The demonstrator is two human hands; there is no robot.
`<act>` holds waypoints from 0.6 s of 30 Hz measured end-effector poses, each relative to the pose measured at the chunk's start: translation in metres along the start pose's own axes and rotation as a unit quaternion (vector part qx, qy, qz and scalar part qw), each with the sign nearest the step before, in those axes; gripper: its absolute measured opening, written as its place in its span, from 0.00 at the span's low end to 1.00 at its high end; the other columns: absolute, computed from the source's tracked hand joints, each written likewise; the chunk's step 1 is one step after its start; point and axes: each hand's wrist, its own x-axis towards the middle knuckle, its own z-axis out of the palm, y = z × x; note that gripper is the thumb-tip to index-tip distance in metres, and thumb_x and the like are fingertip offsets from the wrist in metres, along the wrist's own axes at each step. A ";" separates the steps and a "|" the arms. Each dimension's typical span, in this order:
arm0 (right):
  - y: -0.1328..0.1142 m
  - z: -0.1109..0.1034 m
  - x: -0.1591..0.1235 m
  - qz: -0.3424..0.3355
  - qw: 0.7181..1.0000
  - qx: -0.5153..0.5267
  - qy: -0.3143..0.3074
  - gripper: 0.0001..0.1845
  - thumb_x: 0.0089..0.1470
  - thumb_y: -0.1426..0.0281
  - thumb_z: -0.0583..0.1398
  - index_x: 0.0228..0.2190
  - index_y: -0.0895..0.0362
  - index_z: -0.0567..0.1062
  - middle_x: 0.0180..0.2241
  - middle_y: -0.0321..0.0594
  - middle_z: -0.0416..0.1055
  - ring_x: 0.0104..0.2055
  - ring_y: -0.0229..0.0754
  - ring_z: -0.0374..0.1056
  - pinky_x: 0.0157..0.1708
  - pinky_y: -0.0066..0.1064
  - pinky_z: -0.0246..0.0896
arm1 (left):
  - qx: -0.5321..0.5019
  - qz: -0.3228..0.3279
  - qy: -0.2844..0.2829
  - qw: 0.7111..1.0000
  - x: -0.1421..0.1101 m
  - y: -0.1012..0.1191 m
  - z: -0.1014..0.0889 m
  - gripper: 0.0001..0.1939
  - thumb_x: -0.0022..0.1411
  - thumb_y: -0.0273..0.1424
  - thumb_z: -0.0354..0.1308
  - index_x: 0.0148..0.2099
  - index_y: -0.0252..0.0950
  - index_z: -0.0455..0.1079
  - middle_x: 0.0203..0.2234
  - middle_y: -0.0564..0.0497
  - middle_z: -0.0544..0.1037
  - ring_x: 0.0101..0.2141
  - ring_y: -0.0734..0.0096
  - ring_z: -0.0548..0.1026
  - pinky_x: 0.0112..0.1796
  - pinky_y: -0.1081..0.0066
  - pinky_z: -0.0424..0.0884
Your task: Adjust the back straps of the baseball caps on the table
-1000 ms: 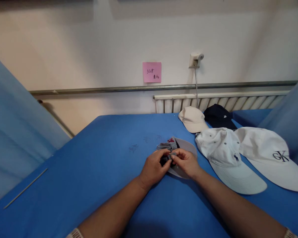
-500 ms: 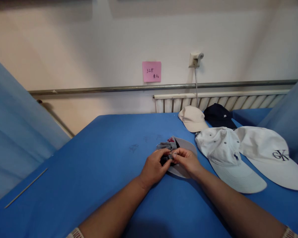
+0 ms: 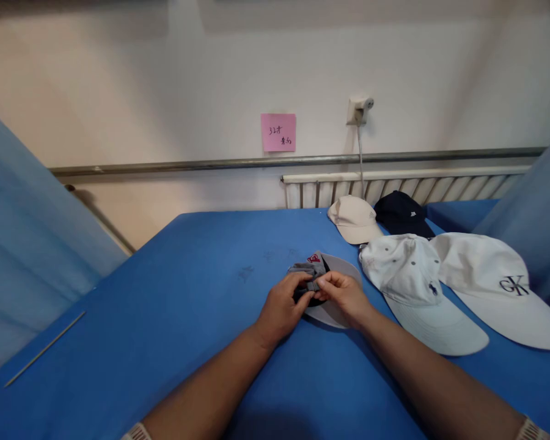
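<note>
Strap (image 3: 312, 286) work on the grey cap (image 3: 347, 266) seems in hand, my left hand (image 3: 279, 310) and right hand (image 3: 349, 297) pinching it close together, calling for fine fingertip control next.

The cap (image 3: 341, 266) is grey with red marking, the tablecloth (image 3: 201, 275) plain blue.

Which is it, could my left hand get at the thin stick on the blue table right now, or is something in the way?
Probably yes, though your left hand is on the gray cap; the tabletop between looks free.
</note>
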 end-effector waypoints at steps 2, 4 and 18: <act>0.002 0.001 0.000 -0.007 1.000 0.003 0.010 0.21 0.39 0.52 0.69 0.23 0.56 0.73 0.21 0.37 0.74 0.24 0.37 0.68 0.29 0.30 0.63 | -0.003 -0.006 0.009 1.000 0.000 0.001 0.000 0.14 0.58 0.26 0.59 0.48 0.38 0.68 0.40 0.49 0.77 0.40 0.68 0.76 0.43 0.67 0.72; 0.003 0.002 0.000 -0.012 1.000 -0.003 0.014 0.21 0.39 0.52 0.70 0.22 0.56 0.73 0.20 0.36 0.74 0.23 0.37 0.68 0.28 0.30 0.63 | -0.004 -0.010 0.006 1.000 0.000 0.002 0.000 0.13 0.58 0.27 0.60 0.47 0.38 0.68 0.39 0.49 0.77 0.40 0.67 0.76 0.43 0.67 0.72; 0.002 0.001 -0.003 -0.060 0.996 -0.040 -0.046 0.17 0.43 0.59 0.67 0.34 0.54 0.73 0.33 0.38 0.74 0.33 0.40 0.71 0.34 0.33 0.66 | -0.101 -0.059 0.012 0.993 -0.001 0.004 0.002 0.13 0.58 0.25 0.58 0.46 0.38 0.68 0.38 0.50 0.76 0.40 0.68 0.75 0.45 0.66 0.71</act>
